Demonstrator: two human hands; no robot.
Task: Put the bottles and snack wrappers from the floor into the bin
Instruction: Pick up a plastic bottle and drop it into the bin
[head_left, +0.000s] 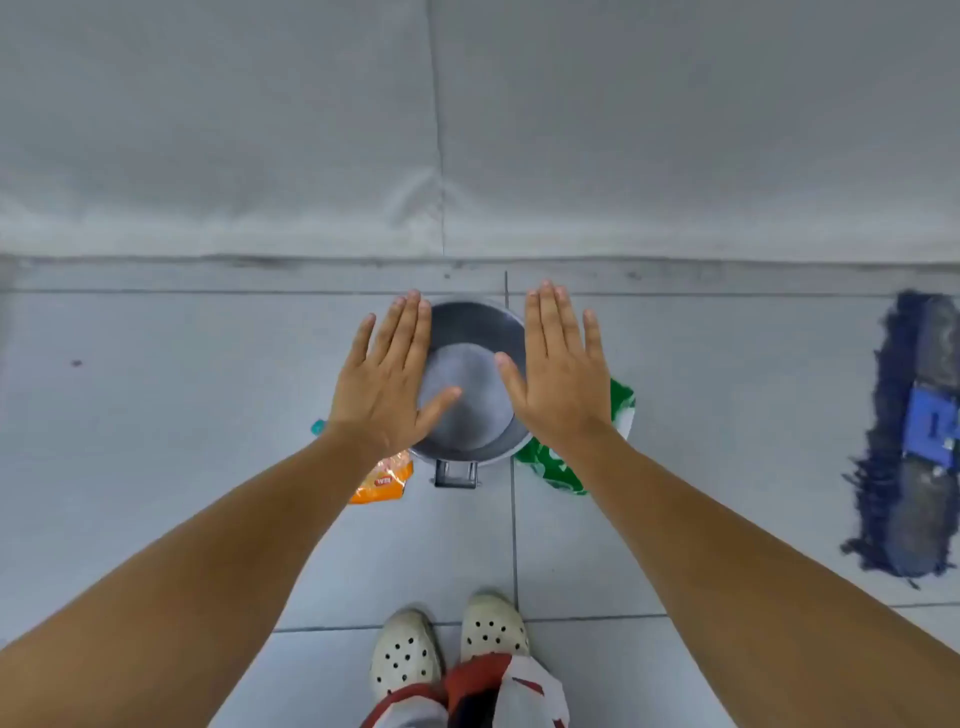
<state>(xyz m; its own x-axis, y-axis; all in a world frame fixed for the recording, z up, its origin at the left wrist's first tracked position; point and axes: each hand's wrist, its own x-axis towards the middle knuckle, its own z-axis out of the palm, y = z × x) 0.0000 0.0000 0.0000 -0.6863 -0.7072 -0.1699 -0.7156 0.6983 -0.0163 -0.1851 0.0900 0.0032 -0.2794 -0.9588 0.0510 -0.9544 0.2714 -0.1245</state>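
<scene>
Reaching out over the bin, the 2 hands are spread flat, palms down and fingers straight, holding nothing. The left hand (387, 382) hangs above the bin's left rim, its thumb pointing in over the lid; the right hand (558, 371) hangs above the right rim, thumb likewise turned inward. Between them sits the bin (470, 395), a round metal can with a grey lid closed and a small pedal sticking out at its near side. An orange snack wrapper (384, 480) lies on the floor just beside the bin's left side, partly hidden under the left forearm, with a bit of teal plastic (317, 427) peeking out past the wrist. A green wrapper (556, 467) lies against the bin's right side, partly under the right arm. Pale tiles make up the floor (182, 389). Well off to the right lies a dark blue mop head (909, 441). Below, 2 cream clogs (449, 644) stand side by side.
</scene>
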